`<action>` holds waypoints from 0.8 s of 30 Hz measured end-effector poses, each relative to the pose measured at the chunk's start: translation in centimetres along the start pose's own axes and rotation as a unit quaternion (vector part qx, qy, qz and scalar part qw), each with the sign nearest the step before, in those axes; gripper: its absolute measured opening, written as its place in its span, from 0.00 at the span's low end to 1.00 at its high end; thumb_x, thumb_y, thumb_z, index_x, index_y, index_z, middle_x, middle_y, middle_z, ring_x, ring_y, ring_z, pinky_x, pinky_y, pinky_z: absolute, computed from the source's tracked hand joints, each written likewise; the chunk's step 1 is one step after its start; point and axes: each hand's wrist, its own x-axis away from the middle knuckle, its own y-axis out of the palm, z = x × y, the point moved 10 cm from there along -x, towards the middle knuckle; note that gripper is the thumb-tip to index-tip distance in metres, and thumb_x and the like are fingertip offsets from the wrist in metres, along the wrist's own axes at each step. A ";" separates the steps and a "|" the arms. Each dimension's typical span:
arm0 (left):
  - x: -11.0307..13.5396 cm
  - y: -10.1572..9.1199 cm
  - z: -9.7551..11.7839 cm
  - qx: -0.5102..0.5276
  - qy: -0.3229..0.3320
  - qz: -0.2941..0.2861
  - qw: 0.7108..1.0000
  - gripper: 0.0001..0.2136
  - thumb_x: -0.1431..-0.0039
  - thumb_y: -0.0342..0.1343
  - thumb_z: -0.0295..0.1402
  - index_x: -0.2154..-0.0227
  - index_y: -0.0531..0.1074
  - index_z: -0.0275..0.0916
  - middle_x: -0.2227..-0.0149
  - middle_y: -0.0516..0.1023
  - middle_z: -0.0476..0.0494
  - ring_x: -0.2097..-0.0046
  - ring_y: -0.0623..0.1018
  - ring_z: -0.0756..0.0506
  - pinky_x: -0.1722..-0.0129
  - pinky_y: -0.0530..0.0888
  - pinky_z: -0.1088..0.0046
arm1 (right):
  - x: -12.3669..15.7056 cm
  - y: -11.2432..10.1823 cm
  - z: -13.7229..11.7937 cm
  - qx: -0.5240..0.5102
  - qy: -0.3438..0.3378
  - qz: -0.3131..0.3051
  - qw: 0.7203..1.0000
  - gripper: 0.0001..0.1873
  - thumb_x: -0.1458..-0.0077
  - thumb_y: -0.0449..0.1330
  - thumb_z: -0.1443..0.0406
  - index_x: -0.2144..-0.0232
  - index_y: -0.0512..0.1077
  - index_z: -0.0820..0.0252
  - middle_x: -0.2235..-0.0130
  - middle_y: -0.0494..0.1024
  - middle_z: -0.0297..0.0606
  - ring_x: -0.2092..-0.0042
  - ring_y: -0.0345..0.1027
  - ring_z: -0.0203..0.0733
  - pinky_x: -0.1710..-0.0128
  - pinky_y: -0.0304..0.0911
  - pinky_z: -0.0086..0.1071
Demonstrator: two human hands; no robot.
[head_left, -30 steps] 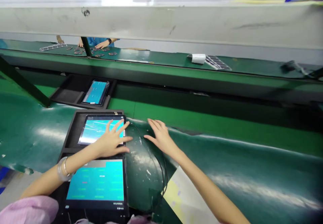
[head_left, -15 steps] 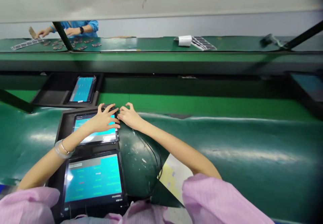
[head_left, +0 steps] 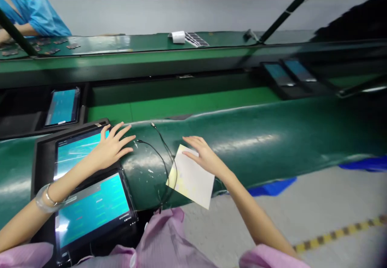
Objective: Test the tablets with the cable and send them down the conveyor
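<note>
My left hand (head_left: 113, 146) spreads its fingers over the right part of the farther tablet (head_left: 75, 151), which shows a bright blue screen in a black tray (head_left: 42, 167). Nearer my body lies a second tablet (head_left: 93, 211), its screen blue with small lines of text. My right hand (head_left: 207, 157) hovers at the upper edge of a pale sheet of paper (head_left: 193, 179), thumb and fingers apart; I cannot tell whether it touches the paper. Between my hands, two thin black cables (head_left: 161, 145) with small plugs lie loose on the green mat, partly across the sheet.
Behind, another black tray holds a tablet (head_left: 62, 106); more tablets (head_left: 278, 73) sit farther right on the green belt (head_left: 181, 102). Across it, a co-worker's blue sleeve (head_left: 45, 16), small parts and a white roll (head_left: 178, 37) show. Dark posts (head_left: 281, 20) rise there.
My right hand has left the tablet's right edge and moved right to the paper. The cable plugs now lie on the mat. My left hand stays over the tablet. The view has turned right.
</note>
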 end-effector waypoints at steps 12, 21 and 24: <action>-4.3 10.4 21.0 0.202 0.228 -0.138 0.942 0.21 0.33 0.56 0.37 0.39 0.67 0.44 0.31 0.57 0.36 0.29 0.54 0.32 0.31 0.49 0.45 | 25.0 4.1 5.0 -0.138 0.438 0.401 0.793 0.51 0.55 0.68 0.41 0.37 0.61 0.63 0.30 0.50 0.65 0.30 0.40 0.72 0.39 0.43 0.74; -6.4 14.4 22.7 0.450 0.073 -0.191 0.869 0.33 0.37 0.61 0.41 0.34 0.57 0.38 0.30 0.53 0.28 0.29 0.54 0.33 0.32 0.55 0.47 | 28.7 4.2 0.3 -0.369 0.443 0.526 0.625 0.25 0.44 0.65 0.51 0.50 0.74 0.61 0.54 0.82 0.49 0.52 0.77 0.56 0.52 0.74 0.49; -5.5 13.2 21.3 0.557 -0.019 -0.208 0.804 0.36 0.38 0.59 0.49 0.34 0.56 0.33 0.39 0.68 0.23 0.39 0.72 0.34 0.41 0.71 0.50 | 26.9 2.0 -1.6 -0.438 0.404 0.516 0.615 0.28 0.47 0.68 0.54 0.47 0.73 0.59 0.52 0.81 0.48 0.48 0.74 0.57 0.48 0.72 0.51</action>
